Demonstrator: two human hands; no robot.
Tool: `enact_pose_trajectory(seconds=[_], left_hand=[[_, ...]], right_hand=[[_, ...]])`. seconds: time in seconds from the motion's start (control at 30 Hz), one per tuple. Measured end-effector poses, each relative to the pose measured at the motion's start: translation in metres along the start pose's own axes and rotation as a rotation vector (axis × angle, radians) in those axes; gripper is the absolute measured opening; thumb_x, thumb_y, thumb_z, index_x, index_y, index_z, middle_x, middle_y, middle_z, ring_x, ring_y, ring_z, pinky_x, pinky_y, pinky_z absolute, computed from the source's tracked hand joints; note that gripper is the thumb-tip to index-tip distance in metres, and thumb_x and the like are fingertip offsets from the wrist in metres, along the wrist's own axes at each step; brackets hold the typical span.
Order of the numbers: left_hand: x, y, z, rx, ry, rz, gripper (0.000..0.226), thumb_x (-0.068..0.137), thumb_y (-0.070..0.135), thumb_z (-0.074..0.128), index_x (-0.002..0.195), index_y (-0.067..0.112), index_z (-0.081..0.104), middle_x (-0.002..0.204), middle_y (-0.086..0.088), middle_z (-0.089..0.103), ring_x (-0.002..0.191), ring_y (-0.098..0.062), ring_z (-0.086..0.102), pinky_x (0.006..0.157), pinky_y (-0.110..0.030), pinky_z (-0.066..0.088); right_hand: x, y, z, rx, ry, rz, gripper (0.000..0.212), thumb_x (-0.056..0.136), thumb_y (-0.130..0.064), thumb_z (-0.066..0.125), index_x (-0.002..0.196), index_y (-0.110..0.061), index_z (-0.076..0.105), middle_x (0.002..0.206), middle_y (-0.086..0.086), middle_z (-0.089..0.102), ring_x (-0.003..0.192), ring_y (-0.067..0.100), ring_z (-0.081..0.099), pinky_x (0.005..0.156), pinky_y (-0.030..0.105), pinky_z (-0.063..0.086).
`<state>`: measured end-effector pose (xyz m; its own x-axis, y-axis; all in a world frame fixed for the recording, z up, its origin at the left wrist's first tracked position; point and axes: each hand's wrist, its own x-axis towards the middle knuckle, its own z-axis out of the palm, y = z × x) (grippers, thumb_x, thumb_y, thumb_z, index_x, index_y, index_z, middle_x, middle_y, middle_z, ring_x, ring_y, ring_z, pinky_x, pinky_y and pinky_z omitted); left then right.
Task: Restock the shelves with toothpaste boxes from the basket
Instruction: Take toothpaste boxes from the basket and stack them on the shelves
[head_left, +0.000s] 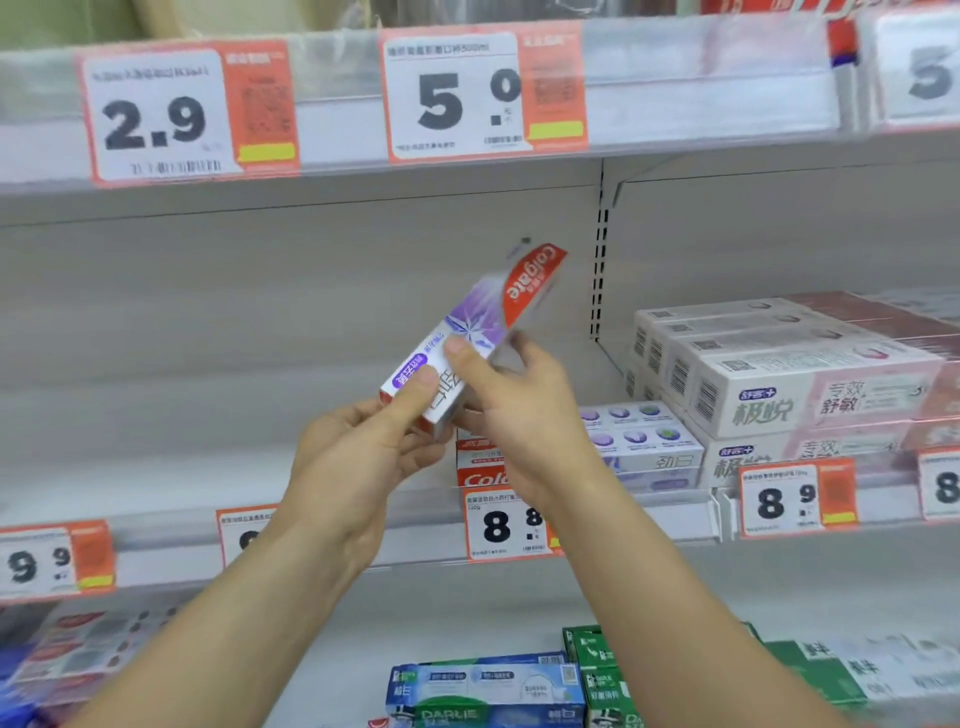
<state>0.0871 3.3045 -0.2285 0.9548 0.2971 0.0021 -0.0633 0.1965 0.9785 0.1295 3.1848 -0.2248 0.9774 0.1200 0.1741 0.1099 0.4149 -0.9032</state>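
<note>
Both hands hold one Colgate toothpaste box (470, 338) tilted in the air before the middle shelf (156, 467): left hand (358, 447) fingers clamped on its lower end, right hand (519, 410) fingers pinching its middle. Behind lie stacked boxes (779, 384).

Both hands meet in front of the middle shelf (156, 467), left hand (358, 457) low, right hand (519, 410) beside it, a toothpaste box (467, 343) tilted between them. Behind the right hand lie boxes on the shelf (639, 441); a taller stack (789, 374) sits further right. Below, more boxes (483, 686).
</note>
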Motion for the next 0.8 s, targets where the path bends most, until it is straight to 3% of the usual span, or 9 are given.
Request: enact_pose_trajectory(seconds=[0.07, 0.17, 0.23, 0.3, 0.4, 0.47, 0.53, 0.63, 0.8], left_hand=[[0.000, 0.005, -0.005, 0.133, 0.041, 0.065, 0.038, 0.081, 0.037, 0.077, 0.101, 0.005, 0.070, 0.081, -0.008, 0.076, 0.081, -0.022, 0.073, 0.069, -0.031, 0.054], [0.002, 0.011, -0.016, 0.255, 0.010, 0.102, 0.067, 0.072, 0.045, 0.083, 0.126, 0.013, 0.060, 0.102, -0.003, 0.076, 0.093, -0.015, 0.072, 0.080, -0.033, 0.053], [0.008, 0.013, -0.024, 0.284, 0.023, 0.158, 0.095, 0.064, 0.047, 0.089, 0.143, 0.019, 0.043, 0.121, -0.001, 0.068, 0.103, -0.012, 0.069, 0.092, -0.035, 0.053], [0.014, 0.014, -0.029, 0.349, 0.039, 0.257, 0.101, 0.072, 0.045, 0.085, 0.153, 0.025, 0.027, 0.134, 0.006, 0.057, 0.108, -0.005, 0.065, 0.091, -0.029, 0.052], [0.024, 0.015, -0.029, 0.391, 0.022, 0.348, 0.094, 0.085, 0.034, 0.073, 0.157, 0.029, 0.013, 0.137, 0.014, 0.047, 0.107, 0.005, 0.060, 0.075, -0.010, 0.045], [0.029, 0.011, -0.023, 0.388, -0.014, 0.371, 0.089, 0.086, 0.028, 0.073, 0.156, 0.027, 0.018, 0.133, 0.015, 0.049, 0.105, 0.006, 0.060, 0.071, -0.004, 0.046], [0.033, 0.003, -0.017, 0.427, -0.030, 0.400, 0.067, 0.087, 0.024, 0.073, 0.144, 0.026, 0.037, 0.127, 0.013, 0.059, 0.110, -0.003, 0.063, 0.076, -0.003, 0.046], [0.039, -0.010, -0.008, 0.487, -0.037, 0.421, 0.040, 0.090, 0.019, 0.072, 0.120, 0.030, 0.048, 0.112, 0.018, 0.064, 0.109, -0.006, 0.064, 0.083, -0.009, 0.048], [0.039, -0.032, 0.002, 0.683, -0.221, 0.318, 0.023, 0.098, 0.016, 0.061, 0.107, 0.036, 0.056, 0.102, 0.022, 0.069, 0.090, 0.011, 0.067, 0.080, -0.010, 0.051]], right_hand=[[-0.001, -0.007, 0.001, -0.047, -0.064, 0.072, 0.026, 0.094, -0.017, 0.069, 0.118, -0.013, 0.061, 0.103, 0.015, 0.076, 0.087, 0.032, 0.075, 0.075, 0.041, 0.063], [0.000, -0.021, -0.007, -0.179, -0.146, 0.111, 0.035, 0.091, -0.019, 0.072, 0.125, -0.016, 0.064, 0.097, 0.014, 0.077, 0.074, 0.024, 0.074, 0.064, 0.032, 0.059], [0.003, -0.028, -0.014, -0.288, -0.140, 0.058, 0.043, 0.089, -0.018, 0.074, 0.131, -0.018, 0.062, 0.093, 0.012, 0.078, 0.075, 0.021, 0.075, 0.067, 0.032, 0.059], [0.005, -0.036, -0.025, -0.449, -0.098, -0.075, 0.041, 0.087, -0.018, 0.076, 0.127, -0.023, 0.065, 0.093, 0.009, 0.078, 0.080, 0.021, 0.075, 0.074, 0.037, 0.061], [0.007, -0.051, -0.044, -0.872, -0.120, -0.291, 0.038, 0.083, -0.020, 0.079, 0.118, -0.031, 0.068, 0.106, -0.009, 0.075, 0.098, 0.007, 0.070, 0.088, 0.037, 0.058], [0.009, -0.059, -0.056, -1.006, -0.176, -0.284, 0.039, 0.083, -0.015, 0.079, 0.115, -0.034, 0.066, 0.114, -0.014, 0.071, 0.105, 0.003, 0.066, 0.088, 0.035, 0.058], [0.011, -0.063, -0.064, -1.083, -0.201, -0.227, 0.040, 0.086, -0.012, 0.076, 0.115, -0.037, 0.064, 0.119, -0.016, 0.068, 0.106, 0.005, 0.064, 0.087, 0.037, 0.058], [0.015, -0.064, -0.074, -1.279, -0.167, -0.225, 0.041, 0.090, -0.013, 0.072, 0.119, -0.040, 0.062, 0.122, -0.022, 0.062, 0.115, 0.008, 0.057, 0.102, 0.047, 0.047], [0.021, -0.053, -0.095, -1.426, -0.147, -0.135, 0.045, 0.092, -0.009, 0.067, 0.129, -0.034, 0.063, 0.125, -0.013, 0.065, 0.124, 0.015, 0.056, 0.102, 0.030, 0.045]])
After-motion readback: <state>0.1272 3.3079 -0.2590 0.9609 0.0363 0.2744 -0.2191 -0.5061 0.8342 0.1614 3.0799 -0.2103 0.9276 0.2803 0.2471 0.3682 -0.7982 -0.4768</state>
